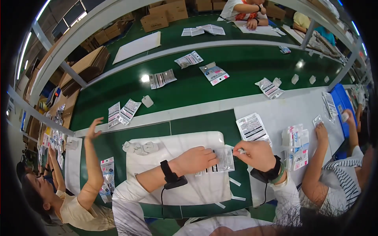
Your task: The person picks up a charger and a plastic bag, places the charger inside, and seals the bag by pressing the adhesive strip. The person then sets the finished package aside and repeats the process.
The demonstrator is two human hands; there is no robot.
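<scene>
On the white mat (177, 141) before me lies a small printed plastic pouch (225, 160), silver-grey with dark lines of print. My left hand (197, 160) has its fingers curled over the pouch's left part and grips it. At the pouch's right end, my right hand (258, 156) is closed in a pinch; a tiny whitish bit shows at the fingertips, too small to name. Black bands circle both my wrists. Several small white blocky pieces (149, 147) sit at the mat's upper left corner. A stack of printed pouches (252, 128) lies beyond my right hand.
Beyond a pale rail, a green belt (130, 88) carries scattered pouches (162, 79) and white pieces (147, 101). Bundled packs (295, 147) stand to my right, near a blue bin (340, 106). Co-workers flank me; the left one's raised arm (92, 157) reaches toward the belt. White strips (235, 181) lie beside the mat.
</scene>
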